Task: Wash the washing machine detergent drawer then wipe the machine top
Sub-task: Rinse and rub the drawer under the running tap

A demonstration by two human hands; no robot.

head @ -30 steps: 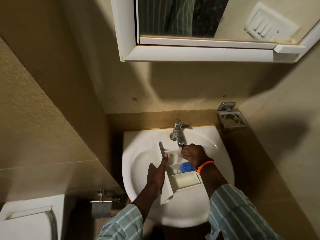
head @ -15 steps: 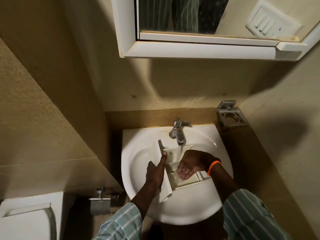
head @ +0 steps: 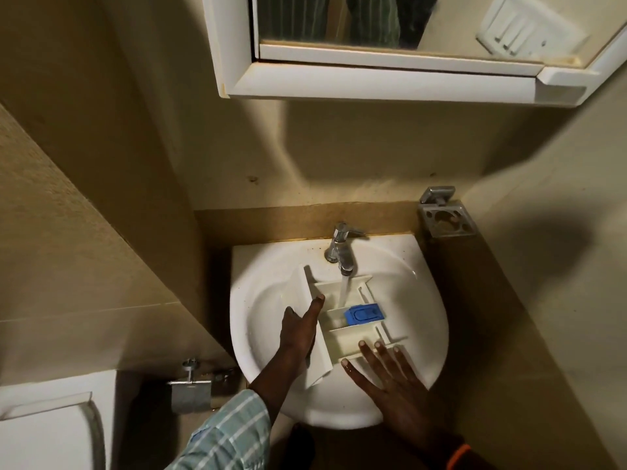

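- The white sink (head: 258, 334) fills the lower middle of the corner, with a mirror cabinet (head: 390, 79) above it at twelve o'clock and a steel holder (head: 446, 218) on the wall at two o'clock.
- The detergent drawer (head: 353, 330) lies in the basin, front panel toward nine o'clock, compartments open upward.
- The tap (head: 342, 252) at twelve o'clock of the bowl is running; its stream (head: 343, 290) falls into the far compartment, just beyond the blue insert (head: 363, 314).
- The left hand (head: 300, 330) clasps the drawer's front panel, thumb up along its inner edge, steadying it.
- The right hand (head: 386, 371) has changed most: half a second ago it was cupped inside the compartments, rubbing under the water; now it is pulled back toward five o'clock, fingers spread flat, tips just touching the near edge.
- To my eye that reads as one scrubbing pass finished and the middle compartments uncovered for rinsing. The washing looks well underway; the machine top is nowhere in sight yet.
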